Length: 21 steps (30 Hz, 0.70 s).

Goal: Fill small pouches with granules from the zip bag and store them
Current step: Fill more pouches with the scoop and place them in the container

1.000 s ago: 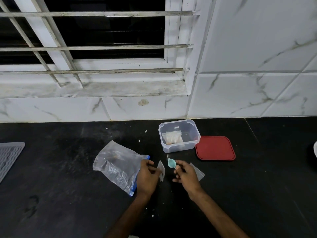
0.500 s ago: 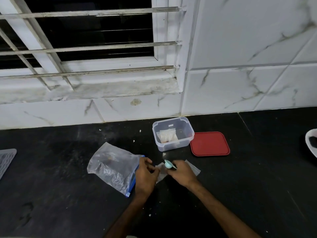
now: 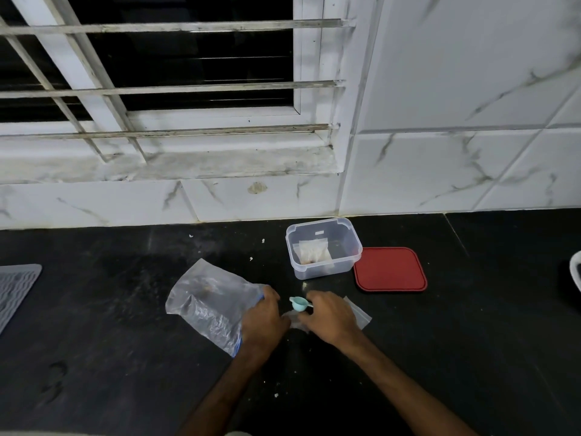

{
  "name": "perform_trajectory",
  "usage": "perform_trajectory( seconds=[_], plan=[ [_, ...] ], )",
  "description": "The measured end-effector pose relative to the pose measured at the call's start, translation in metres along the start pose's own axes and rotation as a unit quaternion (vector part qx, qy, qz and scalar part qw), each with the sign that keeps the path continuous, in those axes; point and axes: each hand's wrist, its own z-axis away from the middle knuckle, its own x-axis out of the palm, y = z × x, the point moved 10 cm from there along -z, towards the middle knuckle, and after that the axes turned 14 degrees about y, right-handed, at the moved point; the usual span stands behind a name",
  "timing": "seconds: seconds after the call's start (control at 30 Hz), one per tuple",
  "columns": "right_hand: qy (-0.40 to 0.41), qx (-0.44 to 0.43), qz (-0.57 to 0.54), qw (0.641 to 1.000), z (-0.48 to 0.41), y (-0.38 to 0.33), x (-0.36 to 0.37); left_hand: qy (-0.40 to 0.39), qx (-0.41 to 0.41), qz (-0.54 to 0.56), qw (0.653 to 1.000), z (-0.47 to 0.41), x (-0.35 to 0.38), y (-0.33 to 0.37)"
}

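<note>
The clear zip bag (image 3: 207, 305) with a blue zip edge lies on the black counter, left of my hands. My left hand (image 3: 262, 325) rests over the bag's mouth end and pinches a small clear pouch (image 3: 295, 320) low between both hands. My right hand (image 3: 330, 316) grips a small teal scoop (image 3: 298, 303), its bowl just above the pouch. Another empty pouch (image 3: 358, 314) lies flat under and right of my right hand. A clear plastic box (image 3: 323, 247) behind holds a filled pouch (image 3: 312, 251).
A red lid (image 3: 390, 269) lies flat right of the box. A grey ribbed mat (image 3: 14, 291) sits at the left edge, a white object (image 3: 576, 273) at the right edge. Spilled crumbs dot the counter. Tiled wall and barred window stand behind.
My hands have come together. The pouch, held upright a second ago, now lies low between them, and the scoop has moved over it.
</note>
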Motion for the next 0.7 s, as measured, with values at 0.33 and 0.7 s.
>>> perform_trajectory(
  seconds=[0.33, 0.7],
  plan=[
    [-0.035, 0.051, -0.053, 0.997, -0.003, 0.026, 0.021, -0.004, 0.015, 0.017, 1.000, 0.001, 0.001, 0.001],
    [-0.022, 0.098, -0.136, 0.986, -0.009, 0.038, 0.036, -0.014, 0.026, 0.074, 0.997, -0.003, 0.001, 0.005]
  ],
)
